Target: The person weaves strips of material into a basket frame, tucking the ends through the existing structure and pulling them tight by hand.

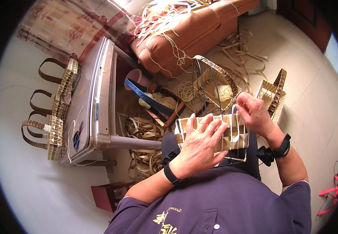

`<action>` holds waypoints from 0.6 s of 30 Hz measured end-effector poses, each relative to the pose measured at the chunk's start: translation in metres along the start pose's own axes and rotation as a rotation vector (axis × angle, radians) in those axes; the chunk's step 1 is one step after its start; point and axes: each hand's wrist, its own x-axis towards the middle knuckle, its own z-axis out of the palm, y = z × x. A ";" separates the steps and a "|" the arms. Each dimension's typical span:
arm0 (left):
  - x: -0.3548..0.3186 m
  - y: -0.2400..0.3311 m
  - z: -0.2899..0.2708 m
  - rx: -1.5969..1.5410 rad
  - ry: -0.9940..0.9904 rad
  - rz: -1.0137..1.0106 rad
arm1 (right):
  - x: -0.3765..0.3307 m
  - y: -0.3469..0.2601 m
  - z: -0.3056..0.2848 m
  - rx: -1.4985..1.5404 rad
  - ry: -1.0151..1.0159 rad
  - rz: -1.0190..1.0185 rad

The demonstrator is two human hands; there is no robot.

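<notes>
A half-woven basket [234, 143] of cream and brown strips on a dark wire frame rests on my lap. My left hand [200, 145] lies over its middle, fingers stretched out and spread across the weave. At the basket's upper right corner, my right hand [257, 117] is closed, thumb and forefinger pinched on a thin pale strip [233, 110] that bends up from the weave. The fingertips partly hide the strip's end. Part of the basket's left side and middle is hidden under my left hand.
A handled basket [215, 80] with a strip ball, a blue-handled basket [153, 102] and a smaller one [272, 97] stand on the floor. Strip heaps [147, 156] lie left. Scissors [76, 139] and finished baskets [61, 97] are by the table [84, 89]; strips cover the sofa [188, 43].
</notes>
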 end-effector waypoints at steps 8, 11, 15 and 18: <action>-0.001 -0.002 0.008 0.018 0.024 -0.019 | 0.004 0.009 0.011 0.015 0.049 -0.001; -0.001 -0.003 0.007 0.021 0.030 -0.016 | 0.002 0.006 0.018 0.144 0.134 0.204; 0.001 -0.004 0.009 0.026 0.033 -0.007 | -0.002 0.007 0.017 0.206 0.230 0.309; -0.001 -0.004 0.009 0.036 0.034 -0.014 | -0.007 -0.004 0.007 0.119 0.362 0.137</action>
